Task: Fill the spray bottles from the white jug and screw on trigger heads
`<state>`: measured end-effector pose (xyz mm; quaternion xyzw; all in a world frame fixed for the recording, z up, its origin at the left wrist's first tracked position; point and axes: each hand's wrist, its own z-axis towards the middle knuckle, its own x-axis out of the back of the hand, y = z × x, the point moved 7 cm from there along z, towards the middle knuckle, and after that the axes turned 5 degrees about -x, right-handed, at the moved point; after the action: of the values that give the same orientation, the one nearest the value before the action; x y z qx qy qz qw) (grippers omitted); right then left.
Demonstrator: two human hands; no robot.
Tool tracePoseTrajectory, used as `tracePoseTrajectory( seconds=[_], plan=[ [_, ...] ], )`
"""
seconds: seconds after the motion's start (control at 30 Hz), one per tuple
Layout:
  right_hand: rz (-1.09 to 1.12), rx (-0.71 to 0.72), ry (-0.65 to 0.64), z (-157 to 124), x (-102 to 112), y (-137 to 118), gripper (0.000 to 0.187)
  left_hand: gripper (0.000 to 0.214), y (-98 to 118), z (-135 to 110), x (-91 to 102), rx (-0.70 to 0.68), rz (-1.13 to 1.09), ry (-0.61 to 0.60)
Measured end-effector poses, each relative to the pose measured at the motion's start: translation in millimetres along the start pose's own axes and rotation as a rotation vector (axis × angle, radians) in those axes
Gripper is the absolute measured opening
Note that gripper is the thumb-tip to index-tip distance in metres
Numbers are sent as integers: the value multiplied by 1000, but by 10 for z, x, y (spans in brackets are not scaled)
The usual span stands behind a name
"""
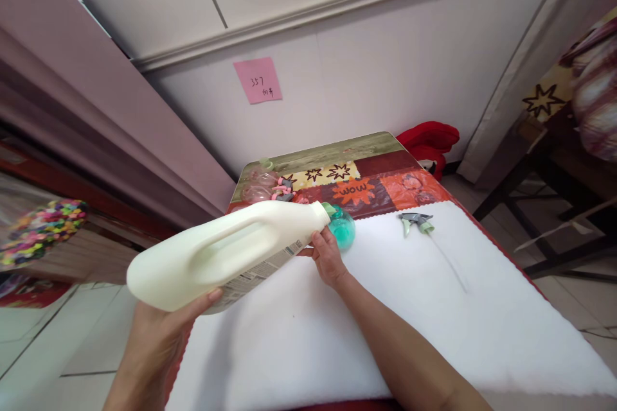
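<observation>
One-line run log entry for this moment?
Left hand: holding white jug | right hand: at jug neck | jug: tilted, mouth by green bottle | spray head: lying on white cloth

The big bottle (270, 237) is smooth plastic with a soft shine, and its label (255, 273) looks flat and printed. The green bottle (343, 231) is see-through, glossy plastic. The spray top (417, 221) is hard plastic, and so is its thin, clear tube (448, 263). Under them, the white cover (289, 334) looks fuzzy and not shiny. The bright cover (414, 189) on the counter looks slick, shiny and a bit wrinkly. The pink note (258, 80) is plain, matt paper. The curtain (144, 109) at the left of the frame is cloth.
</observation>
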<state>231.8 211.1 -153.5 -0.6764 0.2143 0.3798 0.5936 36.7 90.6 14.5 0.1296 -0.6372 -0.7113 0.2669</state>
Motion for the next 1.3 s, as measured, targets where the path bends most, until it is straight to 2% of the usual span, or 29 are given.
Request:
tracePoseTrajectory(
  seconds=[0.4, 0.73, 0.97, 1.3],
  plan=[
    [12, -4, 14, 0, 9, 11, 56, 88, -7, 9, -1, -8, 3, -32],
    [1, 0, 0, 4, 10, 17, 53, 85, 1, -2, -5, -11, -12, -3],
    [2, -10, 8, 0, 3, 5, 57, 90, -47, 35, 29, -6, -10, -10],
    [3, -15, 6, -5, 0, 4, 55, 86, 25, -3, -26, -24, 0, -7]
  ],
)
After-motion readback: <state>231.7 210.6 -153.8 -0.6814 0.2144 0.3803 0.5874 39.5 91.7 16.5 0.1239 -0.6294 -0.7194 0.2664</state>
